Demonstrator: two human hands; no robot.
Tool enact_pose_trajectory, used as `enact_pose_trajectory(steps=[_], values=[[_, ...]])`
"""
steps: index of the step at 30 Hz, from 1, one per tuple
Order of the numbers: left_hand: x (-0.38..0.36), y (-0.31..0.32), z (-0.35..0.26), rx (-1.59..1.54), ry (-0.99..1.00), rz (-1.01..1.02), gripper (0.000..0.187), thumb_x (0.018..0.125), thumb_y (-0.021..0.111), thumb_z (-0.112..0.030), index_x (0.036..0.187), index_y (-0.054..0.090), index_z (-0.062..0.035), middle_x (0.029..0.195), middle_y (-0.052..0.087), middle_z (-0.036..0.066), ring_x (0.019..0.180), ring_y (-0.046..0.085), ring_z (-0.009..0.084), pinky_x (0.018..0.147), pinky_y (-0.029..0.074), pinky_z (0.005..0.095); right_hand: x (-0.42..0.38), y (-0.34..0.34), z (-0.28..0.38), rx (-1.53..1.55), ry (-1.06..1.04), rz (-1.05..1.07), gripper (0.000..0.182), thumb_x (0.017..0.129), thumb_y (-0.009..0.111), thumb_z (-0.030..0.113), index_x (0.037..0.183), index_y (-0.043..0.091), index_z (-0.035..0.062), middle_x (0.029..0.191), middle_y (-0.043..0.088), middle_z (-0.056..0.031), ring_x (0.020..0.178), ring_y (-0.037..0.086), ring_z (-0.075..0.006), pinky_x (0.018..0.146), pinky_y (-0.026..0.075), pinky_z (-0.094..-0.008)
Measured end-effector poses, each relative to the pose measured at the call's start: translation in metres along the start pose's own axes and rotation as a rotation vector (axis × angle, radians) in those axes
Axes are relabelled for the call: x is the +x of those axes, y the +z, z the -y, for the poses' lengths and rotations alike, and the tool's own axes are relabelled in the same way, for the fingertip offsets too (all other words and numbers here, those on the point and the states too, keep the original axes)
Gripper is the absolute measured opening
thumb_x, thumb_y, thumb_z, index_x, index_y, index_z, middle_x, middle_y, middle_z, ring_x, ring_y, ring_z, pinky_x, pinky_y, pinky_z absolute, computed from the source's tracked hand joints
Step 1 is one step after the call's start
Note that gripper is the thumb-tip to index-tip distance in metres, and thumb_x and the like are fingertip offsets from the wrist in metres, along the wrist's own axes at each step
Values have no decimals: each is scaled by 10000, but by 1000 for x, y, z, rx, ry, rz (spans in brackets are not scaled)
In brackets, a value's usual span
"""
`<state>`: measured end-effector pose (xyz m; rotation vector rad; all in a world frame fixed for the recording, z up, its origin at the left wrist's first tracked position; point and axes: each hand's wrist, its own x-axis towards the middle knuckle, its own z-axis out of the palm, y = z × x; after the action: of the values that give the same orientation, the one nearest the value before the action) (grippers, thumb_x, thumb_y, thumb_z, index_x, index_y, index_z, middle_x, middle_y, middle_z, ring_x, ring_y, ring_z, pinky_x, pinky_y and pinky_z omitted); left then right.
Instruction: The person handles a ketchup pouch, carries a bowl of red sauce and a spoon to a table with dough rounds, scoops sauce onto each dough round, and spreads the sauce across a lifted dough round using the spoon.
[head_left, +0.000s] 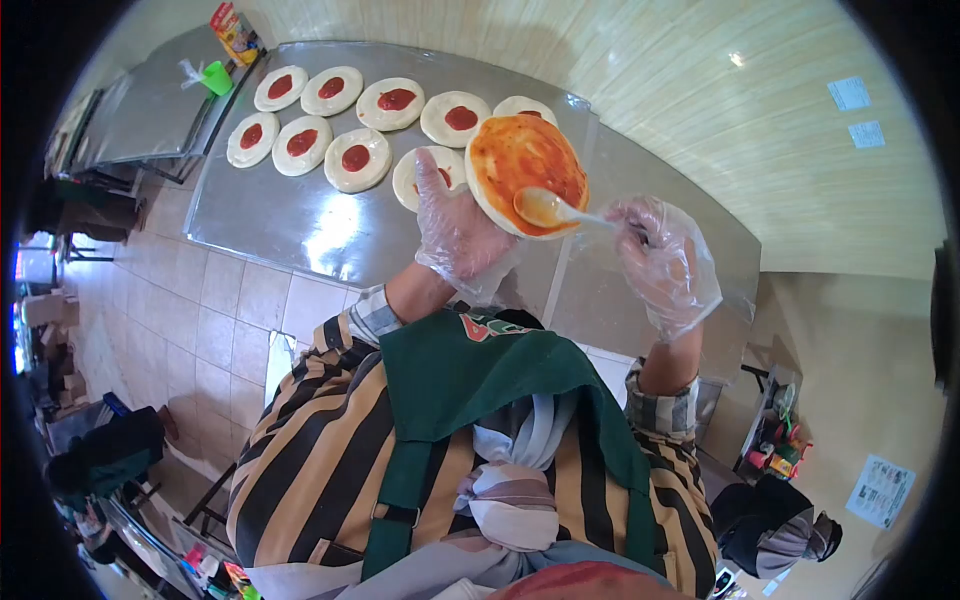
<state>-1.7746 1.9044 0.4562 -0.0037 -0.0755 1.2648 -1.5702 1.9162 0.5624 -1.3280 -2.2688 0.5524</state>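
Note:
In the head view, my left hand [462,232], in a clear plastic glove, holds up a round dough base [528,165] from below, its thumb raised beside it. Red sauce is spread over most of that base, leaving a pale rim. My right hand [660,262], also gloved, is closed around the handle of a spoon [545,207], whose bowl rests on the sauced base near its lower edge. Behind lie several dough rounds [391,103] in two rows, each with a blob of red sauce in the middle; one is partly hidden by my left hand.
The dough rounds lie on a metal table [410,232] against a wall. At the far left stand a green cup [216,78] and a colourful packet [233,35]. People are partly visible at lower left and lower right, near a shelf with items [785,447].

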Motion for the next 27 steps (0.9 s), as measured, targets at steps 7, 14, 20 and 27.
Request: enact_pose_trajectory(steps=[7,14,20,27], values=[[3,-2,5,38,-98,24,1157,685,311,-891,1474,131,-64,1526,169,148,1395,207,322,1143,159,496,42,26,10,37,-162,-55,147,785,555,-18,899,638,24,763,605,-74,657,581,-139,597,461,-263],[3,-17,2,61,-68,11,1155,682,320,-891,1474,143,-68,1524,184,139,1396,211,316,1142,163,498,14,13,-18,1,81,-20,150,790,558,2,911,640,34,728,597,-63,652,562,-129,617,453,-266],[18,-73,11,33,-80,-111,1112,713,305,-869,1465,179,-60,1515,211,150,1389,232,324,1143,150,506,-15,32,-71,76,306,-144,142,798,554,5,908,638,38,728,594,-51,638,543,-118,598,441,-272],[34,-162,22,-75,-170,-323,1089,729,314,-853,1465,183,-62,1523,195,153,1401,196,331,1142,109,521,-45,72,-115,45,452,-168,138,793,554,57,904,634,67,713,596,-110,618,565,-190,587,443,-321]])
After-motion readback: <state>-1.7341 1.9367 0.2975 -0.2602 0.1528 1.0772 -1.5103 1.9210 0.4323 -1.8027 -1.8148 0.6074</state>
